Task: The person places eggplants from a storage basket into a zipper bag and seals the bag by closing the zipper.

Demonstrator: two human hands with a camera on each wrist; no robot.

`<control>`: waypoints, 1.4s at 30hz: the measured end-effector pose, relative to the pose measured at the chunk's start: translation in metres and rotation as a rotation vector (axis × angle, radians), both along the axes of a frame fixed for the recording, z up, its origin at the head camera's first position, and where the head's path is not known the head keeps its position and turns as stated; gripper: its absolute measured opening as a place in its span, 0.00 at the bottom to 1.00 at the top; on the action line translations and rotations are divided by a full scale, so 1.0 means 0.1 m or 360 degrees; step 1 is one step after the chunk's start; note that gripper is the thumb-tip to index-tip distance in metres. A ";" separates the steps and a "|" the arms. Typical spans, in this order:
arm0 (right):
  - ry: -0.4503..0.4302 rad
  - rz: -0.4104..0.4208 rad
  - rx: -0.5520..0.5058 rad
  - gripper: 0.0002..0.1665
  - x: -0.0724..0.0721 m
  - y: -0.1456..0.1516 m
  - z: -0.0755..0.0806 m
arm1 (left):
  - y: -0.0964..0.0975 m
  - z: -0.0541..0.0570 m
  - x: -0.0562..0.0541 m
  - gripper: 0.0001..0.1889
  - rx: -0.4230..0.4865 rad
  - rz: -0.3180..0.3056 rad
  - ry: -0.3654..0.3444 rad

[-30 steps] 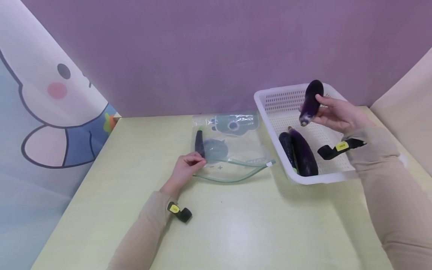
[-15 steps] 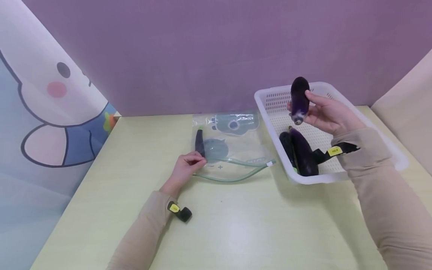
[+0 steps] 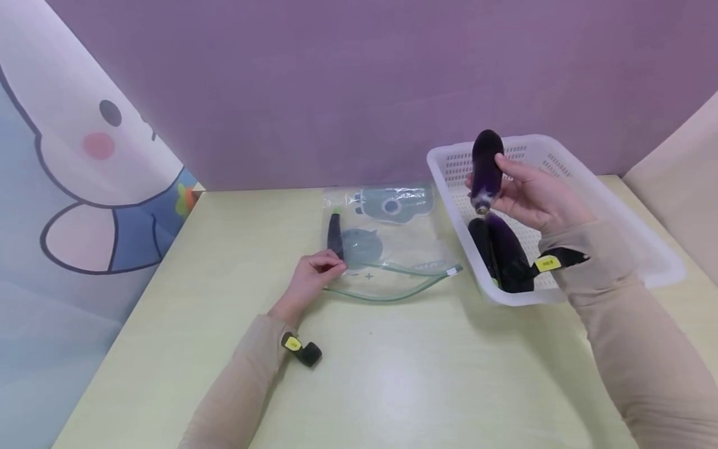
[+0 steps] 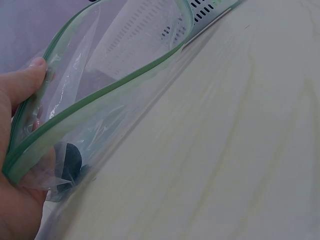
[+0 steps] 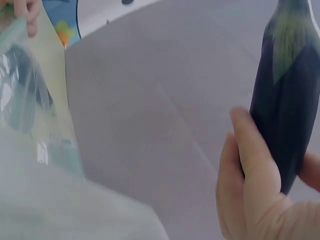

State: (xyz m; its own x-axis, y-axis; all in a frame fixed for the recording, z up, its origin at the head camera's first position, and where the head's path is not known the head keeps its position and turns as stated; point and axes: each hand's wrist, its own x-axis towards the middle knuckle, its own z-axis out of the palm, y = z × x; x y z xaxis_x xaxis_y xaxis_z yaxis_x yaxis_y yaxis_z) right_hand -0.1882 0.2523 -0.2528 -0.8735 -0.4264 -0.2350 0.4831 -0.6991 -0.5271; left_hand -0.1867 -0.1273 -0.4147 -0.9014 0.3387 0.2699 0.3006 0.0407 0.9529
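Observation:
My left hand pinches the rim of a clear zip bag at its near left corner. In the left wrist view the bag's green zip edge gapes wide. A slim eggplant lies along the left side inside the bag. My right hand grips a dark purple eggplant, raised over the left part of a white basket. In the right wrist view fingers wrap around this eggplant, its green cap upward there.
More dark eggplants lie at the basket's left side, partly behind the right wrist's camera. The basket stands right of the bag on a pale table. A purple wall rises behind, and a cartoon-printed cloth hangs at the left.
My right hand has carried the eggplant leftward over the basket, and the eggplant has turned more upright. The left hand stays at the bag's corner.

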 end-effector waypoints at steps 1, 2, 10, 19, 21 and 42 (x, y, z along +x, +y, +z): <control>0.0010 -0.0009 0.0001 0.12 0.01 -0.03 0.00 | 0.01 0.00 0.00 0.18 0.0001 -0.0003 -0.0002; 0.0014 -0.0023 0.0000 0.12 0.02 -0.05 0.01 | 0.01 0.00 -0.01 0.17 0.0001 -0.0008 -0.0007; 0.0115 0.0006 -0.0197 0.12 0.13 -0.26 0.04 | 0.05 -0.02 -0.02 0.15 0.0004 -0.0019 -0.0010; 0.0086 -0.0030 -0.0340 0.14 0.33 -0.45 -0.04 | 0.05 -0.04 0.01 0.15 0.0004 -0.0036 -0.0012; 0.0128 -0.0008 -0.0358 0.14 0.36 -0.50 -0.04 | 0.06 -0.03 0.01 0.14 0.0008 -0.0030 -0.0021; 0.0583 0.0123 -0.0127 0.15 0.63 -0.96 -0.26 | 0.05 0.00 -0.02 0.11 -0.0046 0.0012 -0.0041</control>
State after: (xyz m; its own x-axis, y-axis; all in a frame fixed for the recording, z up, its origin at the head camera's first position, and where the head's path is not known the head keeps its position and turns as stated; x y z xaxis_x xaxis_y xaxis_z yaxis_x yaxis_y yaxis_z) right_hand -0.1254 0.1567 -0.2786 -0.8580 -0.4986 0.1231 0.3258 -0.7137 -0.6201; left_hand -0.1889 -0.1223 -0.4142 -0.9105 0.3391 0.2368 0.2756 0.0703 0.9587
